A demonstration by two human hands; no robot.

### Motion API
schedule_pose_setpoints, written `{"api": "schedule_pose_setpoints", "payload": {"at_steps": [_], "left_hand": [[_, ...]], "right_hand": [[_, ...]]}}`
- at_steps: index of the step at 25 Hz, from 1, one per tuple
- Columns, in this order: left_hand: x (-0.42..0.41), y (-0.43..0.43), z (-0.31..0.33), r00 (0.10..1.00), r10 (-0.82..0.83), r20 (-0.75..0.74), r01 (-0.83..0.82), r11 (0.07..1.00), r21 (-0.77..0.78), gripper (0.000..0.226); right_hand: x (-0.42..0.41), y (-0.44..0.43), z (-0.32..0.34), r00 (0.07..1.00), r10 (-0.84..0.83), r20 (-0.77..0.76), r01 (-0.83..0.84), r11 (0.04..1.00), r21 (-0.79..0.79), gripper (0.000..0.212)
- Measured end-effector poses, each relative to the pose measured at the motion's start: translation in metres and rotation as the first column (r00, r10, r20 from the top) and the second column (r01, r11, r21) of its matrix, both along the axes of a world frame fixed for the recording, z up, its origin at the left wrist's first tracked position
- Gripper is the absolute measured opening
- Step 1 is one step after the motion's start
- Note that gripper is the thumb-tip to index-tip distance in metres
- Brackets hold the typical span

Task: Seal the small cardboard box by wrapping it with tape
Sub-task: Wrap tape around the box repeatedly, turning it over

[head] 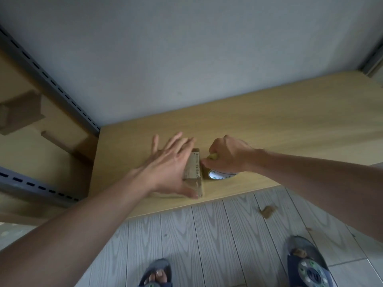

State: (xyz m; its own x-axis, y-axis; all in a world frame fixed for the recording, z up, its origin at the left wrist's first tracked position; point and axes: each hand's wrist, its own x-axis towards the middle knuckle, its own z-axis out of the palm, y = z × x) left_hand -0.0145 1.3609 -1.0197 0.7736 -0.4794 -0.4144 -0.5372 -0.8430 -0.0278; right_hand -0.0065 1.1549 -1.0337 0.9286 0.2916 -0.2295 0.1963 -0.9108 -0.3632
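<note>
Taping step in hand. Pinning small cardboard box point(193, 168) near front edge of wooden tabletop point(290, 129) with left hand point(167, 164), fingers spread flat. Gripping tape roll point(219, 175) just beside box with right hand point(228, 154), fingers curled. Next, probably: drawing tape over top, keeping box steady.

Left hand point(168, 168) hides most of the box point(194, 169).

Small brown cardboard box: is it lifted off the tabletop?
No, the small brown cardboard box sits on the light wooden tabletop under the flat left hand.
</note>
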Motion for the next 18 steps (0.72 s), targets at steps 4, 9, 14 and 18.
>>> {"api": "schedule_pose_setpoints", "payload": {"at_steps": [4,9,14,18], "left_hand": [[0.004,-0.03,-0.008,0.995,-0.076,0.058,0.083,0.987,-0.134,0.123],[-0.005,-0.018,0.001,0.985,0.118,0.124,0.002,0.716,-0.698,0.099],[-0.017,-0.016,-0.008,0.994,0.075,0.079,0.014,0.629,-0.777,0.092],[-0.011,-0.002,-0.015,0.997,0.047,0.067,0.021,0.646,-0.763,0.088]], "right_hand": [[0.004,-0.007,-0.002,0.999,0.038,-0.028,-0.037,0.999,0.011,0.047],[0.014,-0.035,0.042,0.997,-0.05,0.066,0.011,0.873,0.488,0.048],[0.014,-0.031,0.079,0.988,-0.017,0.151,-0.074,0.812,0.58,0.053],[0.016,-0.019,0.086,0.964,0.073,0.254,-0.176,0.896,0.408,0.051]]}}
